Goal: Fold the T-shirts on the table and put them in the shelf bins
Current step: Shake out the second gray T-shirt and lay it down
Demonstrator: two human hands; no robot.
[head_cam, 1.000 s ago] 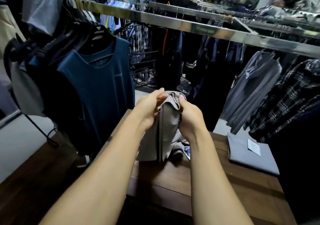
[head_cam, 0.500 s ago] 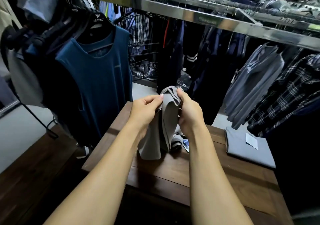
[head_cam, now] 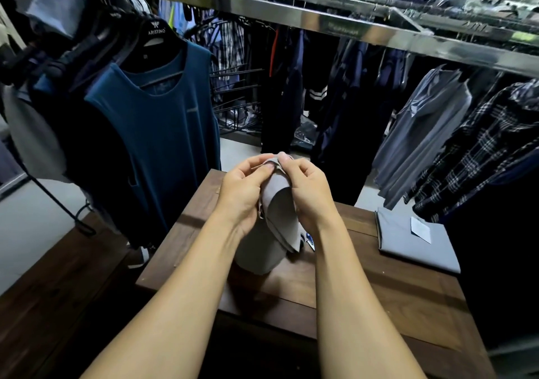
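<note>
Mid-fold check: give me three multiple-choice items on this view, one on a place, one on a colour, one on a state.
1. Where does the folded grey shirt lie?
A. on the right part of the table
B. on a hanger
C. on the floor

2. What colour is the sleeveless top hanging at the left?
A. red
B. white
C. blue

3. What is the state of the taupe shirt?
A. spread flat on the table
B. held up by the left hand and right hand
C. draped over the rail

Answers:
1 A: it rests flat on the wood, with a white tag on top.
2 C: its fabric is deep blue.
3 B: the fingers of both hands pinch its top edge.
</note>
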